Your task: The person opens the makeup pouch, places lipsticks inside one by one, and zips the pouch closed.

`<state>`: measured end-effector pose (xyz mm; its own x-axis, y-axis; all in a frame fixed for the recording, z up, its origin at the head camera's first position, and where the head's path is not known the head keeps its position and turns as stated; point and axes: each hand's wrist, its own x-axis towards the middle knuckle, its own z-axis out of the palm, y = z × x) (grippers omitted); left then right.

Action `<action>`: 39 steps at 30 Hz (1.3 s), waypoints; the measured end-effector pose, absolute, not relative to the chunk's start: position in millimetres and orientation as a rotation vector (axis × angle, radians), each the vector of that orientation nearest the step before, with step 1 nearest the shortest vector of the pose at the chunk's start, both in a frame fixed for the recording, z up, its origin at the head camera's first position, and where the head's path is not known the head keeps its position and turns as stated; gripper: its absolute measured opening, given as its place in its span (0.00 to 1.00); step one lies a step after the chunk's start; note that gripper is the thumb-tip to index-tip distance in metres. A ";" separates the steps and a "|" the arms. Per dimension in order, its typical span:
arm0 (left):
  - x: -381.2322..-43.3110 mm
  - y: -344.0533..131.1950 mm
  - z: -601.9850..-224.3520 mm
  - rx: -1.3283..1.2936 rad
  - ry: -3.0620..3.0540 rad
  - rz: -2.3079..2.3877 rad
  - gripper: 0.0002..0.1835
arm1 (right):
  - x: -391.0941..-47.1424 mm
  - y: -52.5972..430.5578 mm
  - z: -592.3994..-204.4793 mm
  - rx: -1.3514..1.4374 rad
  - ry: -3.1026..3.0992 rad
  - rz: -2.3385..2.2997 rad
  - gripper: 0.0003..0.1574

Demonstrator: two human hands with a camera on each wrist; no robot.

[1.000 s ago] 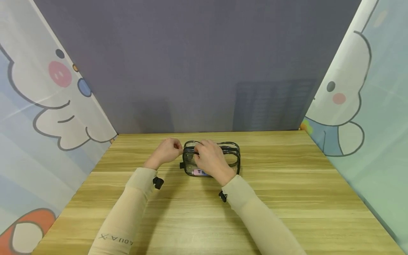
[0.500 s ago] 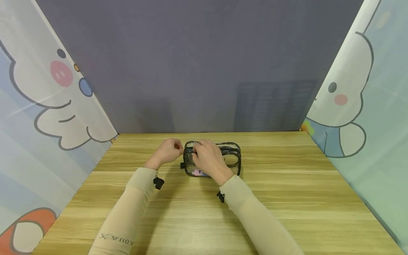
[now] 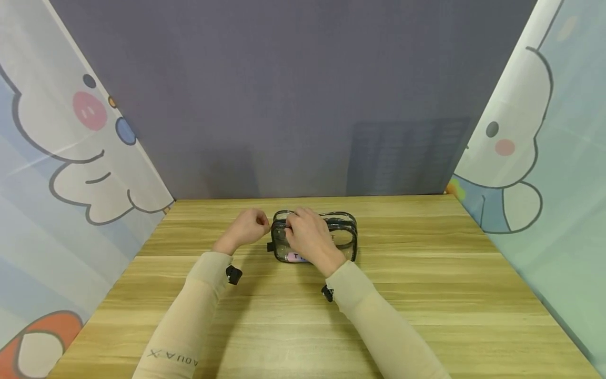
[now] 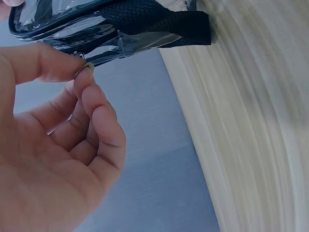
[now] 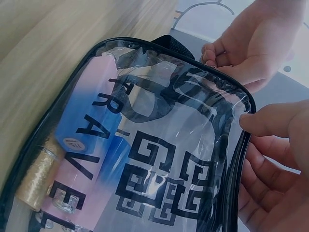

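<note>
A clear plastic zip pouch (image 3: 280,248) with black piping stands on the table, its front printed with "TRAVEL" lettering. My left hand (image 3: 247,227) is at its left top corner. Thumb and index finger pinch a small zipper pull (image 4: 85,67) there, as the left wrist view shows. My right hand (image 3: 309,234) grips the pouch's top edge near that corner, thumb on the front and fingers behind. Through the clear wall in the right wrist view show a pink-and-blue item (image 5: 89,111) and a tube with a gold glittery end (image 5: 38,174).
The wood-grain table (image 3: 426,295) runs back to a grey panel (image 3: 293,100). Cartoon-printed curtains flank it, one left (image 3: 28,226) and one right (image 3: 568,210). A black webbing loop (image 4: 193,29) sticks out from the pouch's side.
Hardly anything differs. Both hands keep their hold at the pouch's left top corner, and the pouch stands in the same place.
</note>
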<state>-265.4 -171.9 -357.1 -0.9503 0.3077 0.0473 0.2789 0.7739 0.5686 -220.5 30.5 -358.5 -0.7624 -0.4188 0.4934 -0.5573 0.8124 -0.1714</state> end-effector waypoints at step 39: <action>-270.6 -172.0 -369.2 0.477 2.922 0.908 0.06 | -220.5 30.3 -359.3 0.719 -2.560 0.394 0.04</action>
<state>-270.6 -172.0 -369.2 -0.9517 0.3033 0.0480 0.2772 0.7810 0.5597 -220.5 30.3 -359.3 -0.7630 -0.4197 0.4915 -0.5482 0.8231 -0.1482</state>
